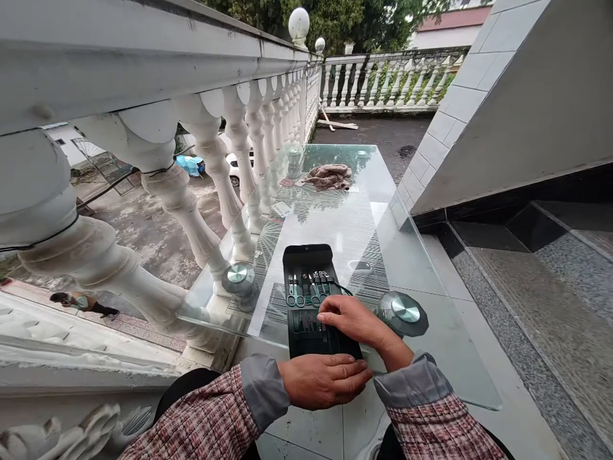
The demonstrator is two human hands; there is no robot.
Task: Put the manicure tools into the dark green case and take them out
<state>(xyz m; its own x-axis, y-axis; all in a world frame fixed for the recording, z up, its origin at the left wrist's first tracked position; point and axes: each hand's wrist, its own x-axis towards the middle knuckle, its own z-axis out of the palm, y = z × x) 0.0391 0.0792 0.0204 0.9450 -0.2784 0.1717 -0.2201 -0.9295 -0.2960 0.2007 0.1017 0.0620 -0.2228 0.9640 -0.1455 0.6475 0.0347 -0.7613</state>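
Observation:
A black manicure case (311,344) lies unfolded on the glass table (335,233), its long side running away from me. In its upper row sit small scissors (315,294) with teal handles, nail clippers (324,281) and other slim grooming tools. Slender tools also fill the lower row. My right hand (354,319) is over the right side of the case, thumb and index finger closed at the lower row; what they pinch, if anything, is hidden. Across the case's near edge lies my left hand (328,381), fingers stretched out to the right, holding nothing.
A crumpled brown cloth (329,176) rests at the table's far end, with a small white card (281,209) nearer on the left. A white balustrade (191,198) runs along the left. Stone steps (531,294) rise on the right. Round metal-topped supports (406,312) hold the glass.

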